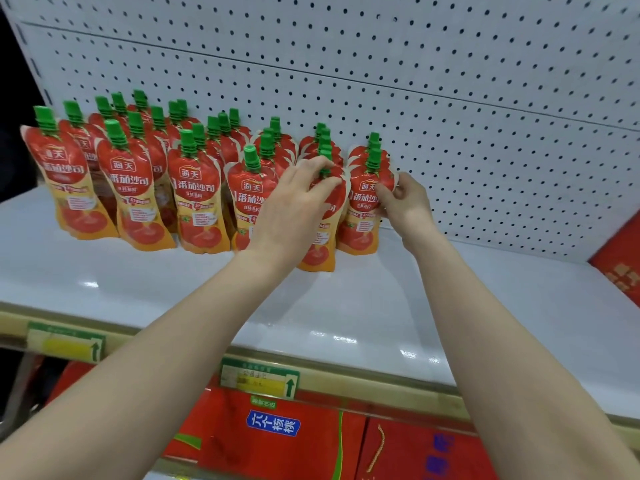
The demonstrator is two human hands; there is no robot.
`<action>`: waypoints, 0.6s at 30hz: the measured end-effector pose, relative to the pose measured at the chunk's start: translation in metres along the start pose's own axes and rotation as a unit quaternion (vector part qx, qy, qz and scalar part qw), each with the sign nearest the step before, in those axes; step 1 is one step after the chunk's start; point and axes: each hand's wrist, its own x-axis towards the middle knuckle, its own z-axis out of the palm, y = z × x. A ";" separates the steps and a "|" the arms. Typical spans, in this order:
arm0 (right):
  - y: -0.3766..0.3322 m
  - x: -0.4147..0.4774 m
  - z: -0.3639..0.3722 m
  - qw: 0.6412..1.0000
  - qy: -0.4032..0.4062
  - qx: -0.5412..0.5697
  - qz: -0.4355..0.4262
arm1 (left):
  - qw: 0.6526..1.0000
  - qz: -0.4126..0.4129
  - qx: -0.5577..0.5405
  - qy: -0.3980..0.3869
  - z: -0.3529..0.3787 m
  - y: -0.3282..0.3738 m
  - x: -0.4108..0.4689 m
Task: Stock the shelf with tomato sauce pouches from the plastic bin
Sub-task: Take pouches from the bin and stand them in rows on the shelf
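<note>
Several red tomato sauce pouches with green caps stand in rows on the white shelf (104,285), against the pegboard back. My left hand (294,202) grips the neck of a front pouch (320,247), fingers curled around its green cap. To the right, my right hand (405,202) pinches the right edge of the rightmost pouch (362,216), which stands upright at the head of its row. The plastic bin is out of view.
The white pegboard (450,98) backs the shelf. A red box (620,271) sits at the shelf's far right. Price tags (259,379) hang on the shelf's front rail, and red cartons (277,438) fill the shelf below.
</note>
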 end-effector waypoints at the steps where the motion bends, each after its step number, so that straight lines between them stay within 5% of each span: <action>1: -0.001 -0.002 -0.001 1.000 -0.004 -0.003 -0.001 | 1.000 -0.002 -0.005 0.000 -0.001 0.001 0.000; 12: -0.001 -0.123 -0.064 0.963 0.067 -0.233 -0.119 | 0.984 -0.040 -0.173 0.025 -0.031 0.059 -0.040; 18: 0.042 -0.247 -0.112 0.940 0.086 -0.297 -0.146 | 0.954 -0.049 -0.294 -0.034 -0.035 0.138 -0.127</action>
